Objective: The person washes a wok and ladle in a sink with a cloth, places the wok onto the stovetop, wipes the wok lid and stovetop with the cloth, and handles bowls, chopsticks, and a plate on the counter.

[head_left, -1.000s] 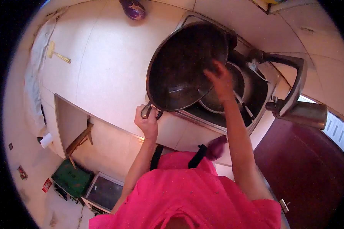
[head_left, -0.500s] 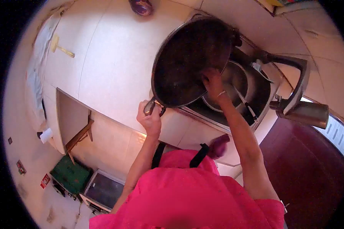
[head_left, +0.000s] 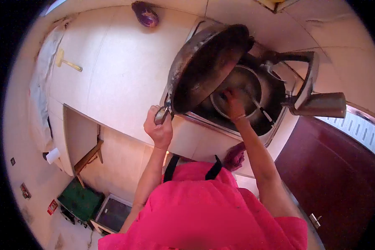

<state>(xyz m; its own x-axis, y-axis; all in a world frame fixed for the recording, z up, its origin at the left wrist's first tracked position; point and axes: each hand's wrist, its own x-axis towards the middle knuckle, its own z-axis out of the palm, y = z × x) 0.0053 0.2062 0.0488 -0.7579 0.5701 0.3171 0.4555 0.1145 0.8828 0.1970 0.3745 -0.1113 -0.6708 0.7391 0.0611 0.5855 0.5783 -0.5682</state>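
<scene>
The wok [head_left: 208, 71] is held tilted above the sink [head_left: 277, 96], towards the right end of the counter [head_left: 125, 62], and its scorched outer side is turned partly to the left. Its handle is grasped near the front edge of the counter by the left hand [head_left: 158, 129], with the fingers wrapped around it. The right hand [head_left: 235, 104] is lowered over the round pan [head_left: 248, 79] in the sink; its fingers are blurred, and whether anything is gripped there cannot be told. A slim tool [head_left: 262, 111] is laid across the pan's rim. At the back edge of the counter an eggplant [head_left: 146, 16] is seen, and a small yellow scraper [head_left: 68, 62] is left near the far left edge.

The step in hand is judged to be a wash of the wok, with the pan dipped into by the free hand. For the next move, a firm hold on the handle is called for, so that the tilt is kept steady while the inner surface is reached again.

Compared with half a second earlier, the wok is tipped more steeply, so less of its inside is shown. The right hand is shifted from the wok's inside down to the pan, while the handle is still held by the left.
</scene>
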